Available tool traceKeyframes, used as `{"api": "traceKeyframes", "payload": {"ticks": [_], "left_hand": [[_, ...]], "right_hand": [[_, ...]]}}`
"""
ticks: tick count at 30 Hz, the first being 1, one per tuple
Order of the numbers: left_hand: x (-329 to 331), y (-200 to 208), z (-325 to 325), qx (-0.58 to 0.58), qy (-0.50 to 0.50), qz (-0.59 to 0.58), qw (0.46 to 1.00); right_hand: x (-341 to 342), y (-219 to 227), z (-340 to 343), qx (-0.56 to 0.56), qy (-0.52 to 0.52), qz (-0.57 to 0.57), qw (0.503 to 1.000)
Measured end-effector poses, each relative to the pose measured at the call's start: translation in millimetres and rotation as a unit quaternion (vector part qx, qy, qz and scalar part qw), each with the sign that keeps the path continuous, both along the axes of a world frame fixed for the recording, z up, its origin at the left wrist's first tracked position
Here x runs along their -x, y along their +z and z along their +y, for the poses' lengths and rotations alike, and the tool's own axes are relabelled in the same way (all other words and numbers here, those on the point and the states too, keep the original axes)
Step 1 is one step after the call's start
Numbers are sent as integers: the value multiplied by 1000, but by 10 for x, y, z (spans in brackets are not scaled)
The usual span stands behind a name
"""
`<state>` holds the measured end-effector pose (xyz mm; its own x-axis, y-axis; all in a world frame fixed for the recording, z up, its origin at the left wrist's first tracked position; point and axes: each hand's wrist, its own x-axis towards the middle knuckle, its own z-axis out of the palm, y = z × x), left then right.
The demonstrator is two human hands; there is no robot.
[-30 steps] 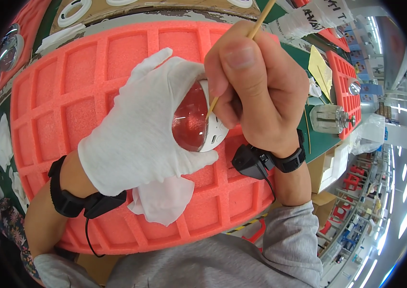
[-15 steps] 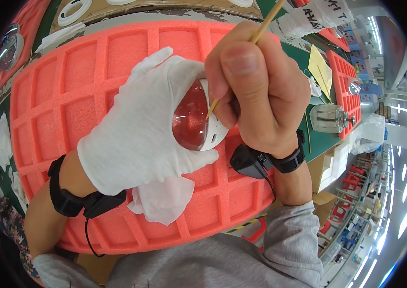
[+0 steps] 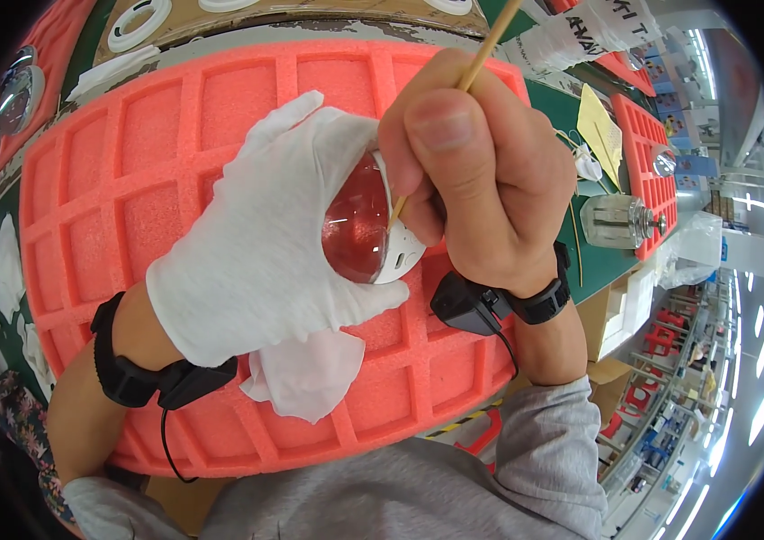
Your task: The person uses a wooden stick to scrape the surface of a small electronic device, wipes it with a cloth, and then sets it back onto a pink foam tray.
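My left hand (image 3: 247, 229), in a white cloth glove, is closed around a round device with a glossy, see-through dome (image 3: 352, 225) that looks red over the foam. Its white rim (image 3: 402, 256) has small slots and faces right. Bare and closed, my right hand (image 3: 485, 171) grips a thin wooden stick (image 3: 497, 36). The stick's lower end touches the seam where dome and rim meet; its upper end rises past the thumb. Under both hands lies a pink foam tray (image 3: 152, 126) with square pockets. A white cloth (image 3: 305, 373) rests on it below my left hand.
Right of the tray, a glass bottle with a metal top (image 3: 614, 222) stands on the green mat (image 3: 600, 265), near a yellow paper (image 3: 600, 135). White rings (image 3: 139, 24) lie on cardboard at the back. More domes (image 3: 17, 99) sit in foam at far left.
My right hand and the stick have shifted slightly left, with the tip staying along the dome's seam. The left hand holds the device almost still.
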<state>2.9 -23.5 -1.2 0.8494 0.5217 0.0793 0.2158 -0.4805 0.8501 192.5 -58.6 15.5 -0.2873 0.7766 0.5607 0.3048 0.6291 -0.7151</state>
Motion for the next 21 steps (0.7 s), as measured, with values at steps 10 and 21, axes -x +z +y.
{"api": "traceKeyframes", "payload": {"ticks": [10,21], "left_hand": [[-20,-41,-12,41,15,-46,998],[16,-29,5,43,14,-31,998]], "right_hand": [[42,4,-64,119,-8,100,988],[50,-14,-38,114,5,103,988]]}}
